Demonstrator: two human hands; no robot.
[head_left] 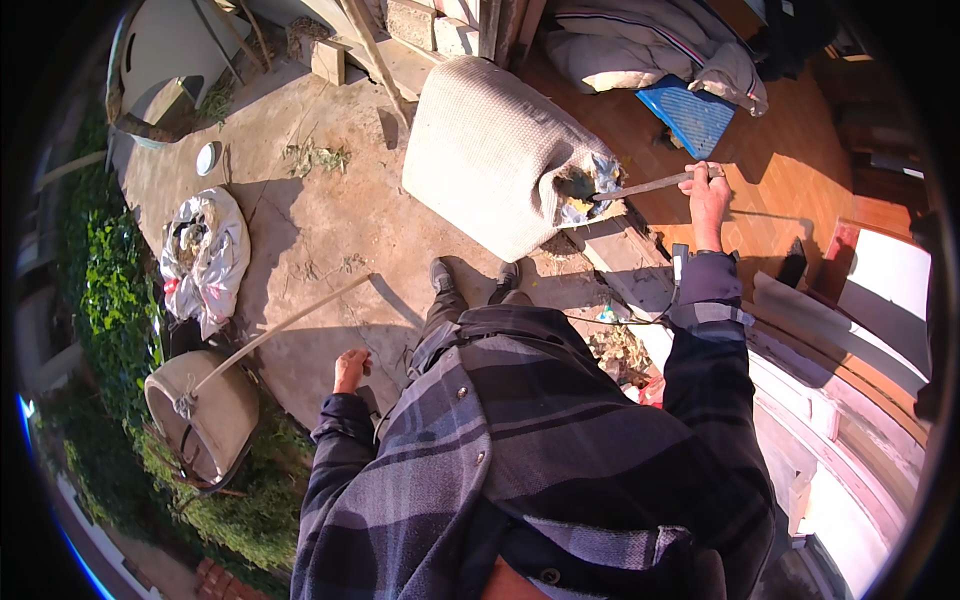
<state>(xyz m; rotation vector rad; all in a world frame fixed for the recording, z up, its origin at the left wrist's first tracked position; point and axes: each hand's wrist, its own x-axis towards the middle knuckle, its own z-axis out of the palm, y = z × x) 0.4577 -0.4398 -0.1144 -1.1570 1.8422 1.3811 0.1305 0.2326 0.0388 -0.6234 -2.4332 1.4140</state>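
Big whitish woven bundle [490,150] is lying left of the right hand [707,192], its ragged end showing blue bits. That hand is gripping a greyish stick [648,187]; left hand [350,371] is hanging, can't tell if closed.

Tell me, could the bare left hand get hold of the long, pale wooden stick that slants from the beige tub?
Probably yes: the left hand seems free, and nothing visible blocks the way to the long pale stick, though depth is hard to judge.
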